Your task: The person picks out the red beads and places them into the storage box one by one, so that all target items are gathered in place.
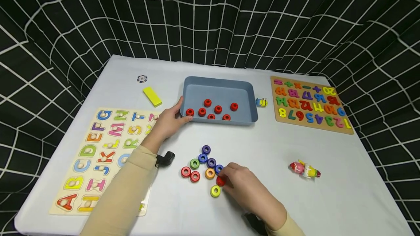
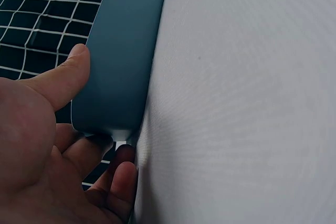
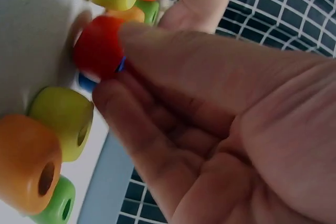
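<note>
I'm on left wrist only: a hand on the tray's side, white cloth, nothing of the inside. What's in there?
Observer: On the head view, the tray holds red rings; no other colour shows inside.
Operator: Copy. Anything being held outside my view?
Observer: Yes, the right hand pinches another red ring between thumb and finger.
</note>
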The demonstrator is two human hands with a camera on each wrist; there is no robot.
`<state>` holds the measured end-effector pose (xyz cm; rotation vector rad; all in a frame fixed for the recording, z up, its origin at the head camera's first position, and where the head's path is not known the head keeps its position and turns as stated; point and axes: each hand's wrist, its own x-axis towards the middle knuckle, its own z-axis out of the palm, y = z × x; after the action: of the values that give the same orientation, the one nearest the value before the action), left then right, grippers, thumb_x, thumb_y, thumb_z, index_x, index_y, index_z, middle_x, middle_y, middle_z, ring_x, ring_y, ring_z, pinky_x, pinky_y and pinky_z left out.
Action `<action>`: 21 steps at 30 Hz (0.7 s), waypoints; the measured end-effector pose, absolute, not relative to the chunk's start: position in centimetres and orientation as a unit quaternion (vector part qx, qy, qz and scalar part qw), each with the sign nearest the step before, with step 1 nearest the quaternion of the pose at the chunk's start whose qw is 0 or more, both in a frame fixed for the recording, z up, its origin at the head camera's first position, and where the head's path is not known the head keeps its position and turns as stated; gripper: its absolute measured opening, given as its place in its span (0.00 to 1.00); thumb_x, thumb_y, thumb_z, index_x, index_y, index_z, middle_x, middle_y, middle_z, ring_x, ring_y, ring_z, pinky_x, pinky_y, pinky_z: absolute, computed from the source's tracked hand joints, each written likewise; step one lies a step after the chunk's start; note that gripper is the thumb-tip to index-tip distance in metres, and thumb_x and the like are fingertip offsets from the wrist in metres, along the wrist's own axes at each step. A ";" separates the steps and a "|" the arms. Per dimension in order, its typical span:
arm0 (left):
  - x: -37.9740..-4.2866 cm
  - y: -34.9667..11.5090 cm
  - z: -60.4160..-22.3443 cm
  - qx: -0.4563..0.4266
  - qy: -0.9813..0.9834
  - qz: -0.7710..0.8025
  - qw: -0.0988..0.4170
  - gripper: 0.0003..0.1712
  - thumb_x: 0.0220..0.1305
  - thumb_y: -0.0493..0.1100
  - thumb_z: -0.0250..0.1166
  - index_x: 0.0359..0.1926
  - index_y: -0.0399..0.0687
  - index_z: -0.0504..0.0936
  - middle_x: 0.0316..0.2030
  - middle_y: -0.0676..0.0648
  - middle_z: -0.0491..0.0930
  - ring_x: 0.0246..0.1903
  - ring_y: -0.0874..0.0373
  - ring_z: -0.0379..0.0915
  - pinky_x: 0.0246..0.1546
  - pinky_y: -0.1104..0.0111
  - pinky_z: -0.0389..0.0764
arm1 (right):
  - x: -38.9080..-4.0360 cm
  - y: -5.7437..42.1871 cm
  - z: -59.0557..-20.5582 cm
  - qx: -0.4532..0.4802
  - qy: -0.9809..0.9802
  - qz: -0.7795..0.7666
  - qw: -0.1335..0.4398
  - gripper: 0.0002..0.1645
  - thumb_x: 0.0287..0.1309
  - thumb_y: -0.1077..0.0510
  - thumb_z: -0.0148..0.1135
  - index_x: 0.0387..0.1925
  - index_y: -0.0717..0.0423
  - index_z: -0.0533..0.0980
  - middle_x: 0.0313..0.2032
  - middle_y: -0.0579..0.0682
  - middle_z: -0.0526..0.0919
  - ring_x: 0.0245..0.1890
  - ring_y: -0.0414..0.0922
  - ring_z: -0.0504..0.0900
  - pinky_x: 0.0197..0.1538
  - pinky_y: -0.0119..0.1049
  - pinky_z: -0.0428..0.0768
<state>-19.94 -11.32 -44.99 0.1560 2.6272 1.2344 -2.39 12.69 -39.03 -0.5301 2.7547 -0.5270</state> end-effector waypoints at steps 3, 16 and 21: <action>-20.0 -11.5 -45.1 0.052 0.896 0.424 0.119 0.50 0.60 0.64 0.63 0.75 0.70 0.43 0.72 0.47 0.58 0.74 0.50 0.50 0.73 0.50 0.54 | -2.5 12.2 -39.2 -0.188 0.961 -0.165 0.119 0.12 0.44 0.64 0.74 0.35 0.54 0.82 0.30 0.42 0.78 0.29 0.34 0.73 0.33 0.28 0.79; -20.0 -11.4 -44.8 0.062 0.898 0.421 0.113 0.51 0.60 0.63 0.63 0.75 0.68 0.44 0.71 0.44 0.61 0.73 0.50 0.52 0.73 0.52 0.56 | -2.4 11.7 -39.9 -0.170 0.968 -0.148 0.114 0.17 0.40 0.65 0.77 0.34 0.53 0.80 0.32 0.43 0.79 0.32 0.36 0.74 0.35 0.30 0.80; -20.0 -11.5 -44.8 0.059 0.898 0.421 0.116 0.50 0.60 0.63 0.63 0.75 0.69 0.43 0.71 0.45 0.60 0.73 0.49 0.52 0.73 0.52 0.55 | -2.7 12.0 -39.8 -0.169 0.967 -0.149 0.121 0.16 0.42 0.63 0.76 0.35 0.52 0.81 0.33 0.42 0.80 0.33 0.36 0.75 0.38 0.32 0.81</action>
<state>-19.96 -11.45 -44.82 0.1720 2.6299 1.2324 -2.67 11.99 -39.76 -0.4948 2.8237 -0.4350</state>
